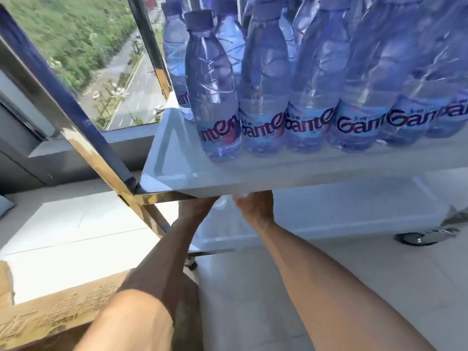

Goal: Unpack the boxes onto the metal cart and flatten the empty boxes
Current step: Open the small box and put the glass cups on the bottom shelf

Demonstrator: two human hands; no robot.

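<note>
arms: bare, no sleeves | left hand (196, 207), right hand (255, 206): ungloved

Fingers of left hand (196, 207) and right hand (254, 206) hidden beneath cart shelf (177, 171), grasp indeterminate, a blurred pale shape (unidentifiable) between the fingers, bottles (266, 79) cropped above, box (53, 323) cropped below.

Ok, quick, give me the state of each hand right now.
Left hand: under the upper white cart shelf, fingers hidden; grip cannot be told.
Right hand: also under that shelf edge, fingers hidden; cannot be told.
</note>
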